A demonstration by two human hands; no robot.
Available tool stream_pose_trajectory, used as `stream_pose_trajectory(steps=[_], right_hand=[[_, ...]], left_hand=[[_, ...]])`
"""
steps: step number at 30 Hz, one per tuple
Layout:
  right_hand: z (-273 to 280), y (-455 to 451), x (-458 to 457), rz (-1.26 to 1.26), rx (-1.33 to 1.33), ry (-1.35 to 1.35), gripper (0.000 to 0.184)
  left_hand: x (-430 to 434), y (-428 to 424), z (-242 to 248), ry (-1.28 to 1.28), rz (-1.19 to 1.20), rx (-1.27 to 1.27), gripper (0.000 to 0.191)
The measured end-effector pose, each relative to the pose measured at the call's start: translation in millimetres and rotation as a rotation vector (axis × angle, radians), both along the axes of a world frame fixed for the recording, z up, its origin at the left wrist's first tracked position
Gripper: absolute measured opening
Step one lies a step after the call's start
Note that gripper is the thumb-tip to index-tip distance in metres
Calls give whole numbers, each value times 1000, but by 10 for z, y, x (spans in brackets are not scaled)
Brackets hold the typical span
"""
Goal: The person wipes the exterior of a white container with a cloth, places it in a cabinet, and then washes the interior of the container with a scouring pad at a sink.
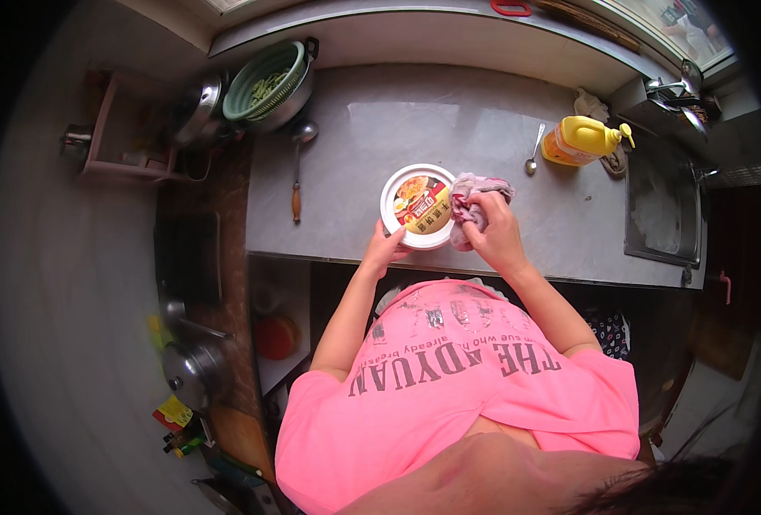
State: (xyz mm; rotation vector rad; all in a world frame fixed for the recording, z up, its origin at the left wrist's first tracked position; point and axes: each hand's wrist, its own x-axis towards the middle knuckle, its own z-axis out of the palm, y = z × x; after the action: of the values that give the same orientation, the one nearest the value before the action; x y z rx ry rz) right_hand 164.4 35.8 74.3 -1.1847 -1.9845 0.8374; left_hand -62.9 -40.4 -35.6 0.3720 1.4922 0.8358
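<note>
Near the front edge of the grey countertop [367, 135] is a round white tub with a printed lid [406, 187]. My left hand [384, 250] grips its lower left side, the thumb at the lid's rim. A crumpled pink and white cloth [461, 238] is bunched in my right hand [497, 232], against the tub's right side. The cloth hides that part of the rim. Right of the cloth, farther back, lie a metal spoon [531, 166] and a yellow pump jug [564, 141]. A ladle with a wooden handle [296, 203] lies to the left.
A green colander [236, 100] with cut green vegetables rests in a metal pot at the back left, beside a lidded pot [203, 109]. At the right are a metal sink [660, 212] and a utensil holder [634, 96]. More pots stand at the lower left.
</note>
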Motion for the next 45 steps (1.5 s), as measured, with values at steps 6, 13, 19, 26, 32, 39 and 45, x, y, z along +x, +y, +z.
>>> stream_pose_trajectory(steps=[6,13,19,26,32,39,45], right_hand=[[-744,96,-657,364,449,-407,38],[-833,576,-1096,12,267,-505,24],[-670,334,-992,84,352,-574,31],[-653,101,-358,160,147,-440,38],[-932,596,237,-474,-260,90,20],[-545,-45,343,-338,42,-30,29],[-705,-459,-119,-150,246,-437,44]], left_hand=[[186,41,-106,-117,108,106,56],[251,-32,-232,19,290,215,56],[294,-21,-220,10,293,240,56],[345,-26,-254,110,191,236,53],[608,-19,67,-127,169,100,55],[-18,195,-209,314,-92,-46,80],[278,398,-334,822,-321,381,60]])
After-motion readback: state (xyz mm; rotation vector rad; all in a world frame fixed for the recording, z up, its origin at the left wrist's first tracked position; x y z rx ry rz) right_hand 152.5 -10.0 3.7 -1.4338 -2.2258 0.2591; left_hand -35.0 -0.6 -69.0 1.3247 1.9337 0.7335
